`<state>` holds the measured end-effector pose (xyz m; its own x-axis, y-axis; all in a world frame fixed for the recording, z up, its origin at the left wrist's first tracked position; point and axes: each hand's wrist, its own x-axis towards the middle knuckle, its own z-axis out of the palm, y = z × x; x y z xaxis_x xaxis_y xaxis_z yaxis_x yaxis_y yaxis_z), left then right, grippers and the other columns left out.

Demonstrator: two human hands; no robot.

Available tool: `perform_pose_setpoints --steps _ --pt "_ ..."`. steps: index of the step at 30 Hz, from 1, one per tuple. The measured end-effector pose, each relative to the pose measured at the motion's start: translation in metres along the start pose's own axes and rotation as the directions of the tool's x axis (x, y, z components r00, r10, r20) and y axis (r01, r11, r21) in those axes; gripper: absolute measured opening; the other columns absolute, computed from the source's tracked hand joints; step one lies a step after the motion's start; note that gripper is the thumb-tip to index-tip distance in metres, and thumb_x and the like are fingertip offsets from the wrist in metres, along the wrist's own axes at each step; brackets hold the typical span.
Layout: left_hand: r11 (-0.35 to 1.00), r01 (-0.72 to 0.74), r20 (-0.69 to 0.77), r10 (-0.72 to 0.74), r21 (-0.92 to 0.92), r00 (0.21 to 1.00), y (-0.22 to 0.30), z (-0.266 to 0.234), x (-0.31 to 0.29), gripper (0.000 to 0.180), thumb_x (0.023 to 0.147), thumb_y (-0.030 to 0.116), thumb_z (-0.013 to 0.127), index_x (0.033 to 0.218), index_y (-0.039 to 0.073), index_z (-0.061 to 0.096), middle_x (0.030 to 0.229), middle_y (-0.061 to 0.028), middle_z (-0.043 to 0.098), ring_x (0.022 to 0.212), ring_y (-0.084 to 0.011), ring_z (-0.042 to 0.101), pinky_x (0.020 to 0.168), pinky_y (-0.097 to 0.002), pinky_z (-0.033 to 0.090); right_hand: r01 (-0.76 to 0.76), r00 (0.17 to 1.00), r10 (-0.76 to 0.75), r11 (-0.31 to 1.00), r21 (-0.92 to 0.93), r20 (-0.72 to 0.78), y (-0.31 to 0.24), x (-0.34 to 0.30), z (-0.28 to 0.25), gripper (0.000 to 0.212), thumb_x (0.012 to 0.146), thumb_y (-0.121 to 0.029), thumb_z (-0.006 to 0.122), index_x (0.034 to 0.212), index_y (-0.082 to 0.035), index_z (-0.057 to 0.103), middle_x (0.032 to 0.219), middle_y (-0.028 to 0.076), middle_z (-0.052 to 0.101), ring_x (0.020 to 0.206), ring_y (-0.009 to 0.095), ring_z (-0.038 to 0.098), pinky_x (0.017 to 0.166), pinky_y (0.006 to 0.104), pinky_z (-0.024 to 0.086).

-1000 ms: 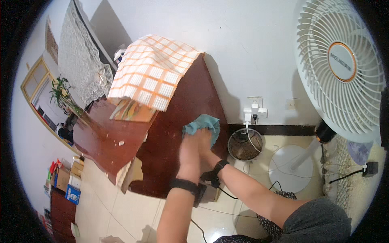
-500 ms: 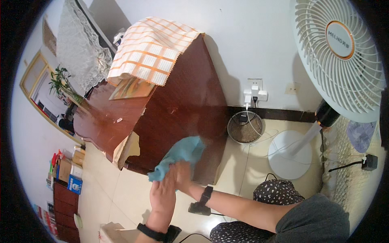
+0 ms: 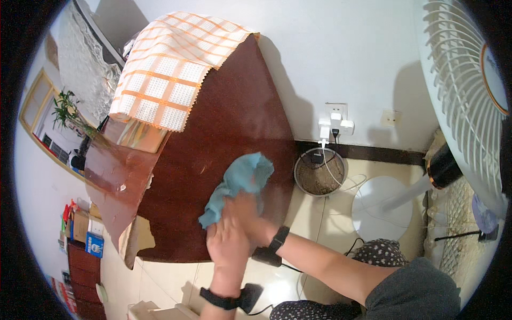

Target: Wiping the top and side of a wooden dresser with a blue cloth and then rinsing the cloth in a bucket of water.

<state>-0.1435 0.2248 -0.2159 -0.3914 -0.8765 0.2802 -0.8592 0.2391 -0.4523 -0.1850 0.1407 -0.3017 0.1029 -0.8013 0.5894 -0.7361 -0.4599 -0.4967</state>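
Note:
A teal cloth (image 3: 234, 178) lies bunched against the reddish-brown side panel of a wooden cabinet (image 3: 213, 106). My right hand (image 3: 249, 213), smeared by motion, presses on the cloth's lower part, its fingers closed on it. Close beside it, my left hand (image 3: 228, 242) has its fingers together at the cloth's lower edge, partly overlapping the right hand. Both wrists wear black straps. Surface covering is chipped away at the panel's lower left corner, baring a pale patch (image 3: 143, 234).
An orange-checked cover (image 3: 165, 69) drapes the cabinet top. Right of the cabinet stand a round bin (image 3: 320, 176) and a white floor fan (image 3: 469, 106). Plugs and cables hang from a wall socket (image 3: 335, 125). A potted plant (image 3: 69, 109) is at left.
Both hands and the cloth have moved up the panel, away from its lower edge. The view has shifted, so the fan now sits farther right and the cabinet looks larger.

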Motion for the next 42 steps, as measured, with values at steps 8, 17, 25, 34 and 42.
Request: perform_pose_setpoints --steps 8,17,25,34,42 --pt "0.966 0.085 0.005 -0.086 -0.243 0.996 0.05 0.06 0.107 0.056 0.081 0.013 0.043 0.132 -0.005 0.027 0.137 -0.0193 0.03 0.123 -0.0268 0.036 0.099 -0.0378 0.028 -0.143 0.979 0.15 0.988 -0.06 0.14 0.114 0.075 0.031 0.038 0.082 -0.03 0.043 0.112 -0.011 0.054 0.106 0.018 0.055 0.109 0.034 0.044 0.099 0.0573 0.014" --pt "0.961 -0.15 0.257 0.089 0.231 0.962 0.096 0.077 0.262 0.057 0.086 0.021 0.036 0.135 -0.004 0.02 0.142 -0.014 0.022 0.13 -0.0213 0.023 0.106 -0.036 0.014 -0.084 0.885 -0.009 0.98 -0.179 -0.466 0.266 0.162 0.077 0.043 0.083 -0.028 0.042 0.119 -0.006 0.045 0.107 0.018 0.049 0.105 0.035 0.042 0.092 0.0495 0.028" --pt "0.884 -0.181 0.263 0.069 0.431 0.962 0.092 0.128 0.263 0.058 0.088 0.023 0.032 0.138 0.0 0.013 0.144 -0.0089 0.018 0.132 -0.0192 0.019 0.107 -0.0334 0.007 -0.199 0.899 0.278 0.947 0.251 -0.339 0.27 0.158 0.1 0.03 0.085 -0.027 0.041 0.097 -0.001 0.05 0.101 0.019 0.051 0.092 0.039 0.048 0.078 0.0459 0.038" --pt "0.854 -0.328 0.25 0.242 0.404 0.938 0.142 0.148 0.24 0.034 0.084 0.017 0.044 0.118 0.011 0.045 0.11 -0.0038 0.049 0.11 -0.0176 0.044 0.097 -0.0336 0.023 -0.375 0.868 0.4 0.916 0.14 -0.293 0.349 0.086 0.163 0.024 0.082 -0.019 0.047 0.097 -0.001 0.05 0.103 0.019 0.05 0.095 0.036 0.047 0.077 0.045 0.039" --pt "0.863 -0.355 0.289 0.259 0.359 0.922 0.131 0.19 0.208 0.037 0.084 0.018 0.044 0.12 0.012 0.043 0.112 -0.0046 0.049 0.111 -0.0172 0.043 0.096 -0.0325 0.024 -0.4 0.882 0.4 0.915 0.055 -0.249 0.294 0.05 0.173 0.022 0.079 -0.019 0.05 0.093 -0.002 0.054 0.098 0.017 0.054 0.086 0.035 0.051 0.069 0.0444 0.042"
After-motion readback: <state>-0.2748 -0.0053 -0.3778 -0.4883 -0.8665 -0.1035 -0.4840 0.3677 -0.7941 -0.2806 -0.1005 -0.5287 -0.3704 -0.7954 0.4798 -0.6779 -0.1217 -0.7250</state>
